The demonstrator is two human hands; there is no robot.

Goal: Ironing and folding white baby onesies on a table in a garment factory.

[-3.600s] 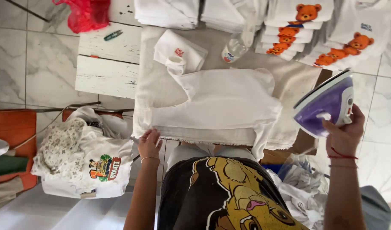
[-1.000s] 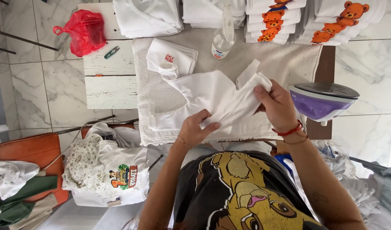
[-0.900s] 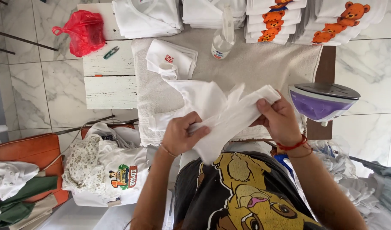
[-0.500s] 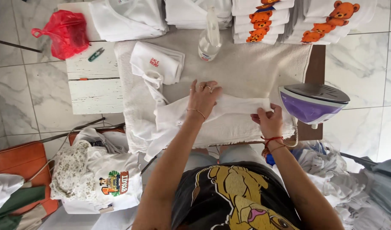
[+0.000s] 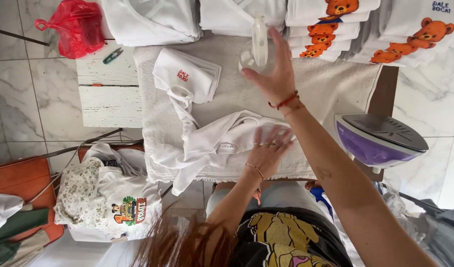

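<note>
A small white garment lies crumpled on the towel-covered ironing board. My left hand rests flat on its right part, fingers spread. My right hand is stretched out over the board, open and holding nothing, close to a clear spray bottle at the far edge. A purple iron stands on the board's right end, apart from both hands.
A folded white piece lies at the board's far left. Stacks of folded white shirts, some with bear prints, line the far side. A pile of clothes sits on an orange chair; a red bag by a white bench.
My right hand has let go of the garment and reached forward toward the spray bottle. My left hand has slid down onto the garment's right part.
</note>
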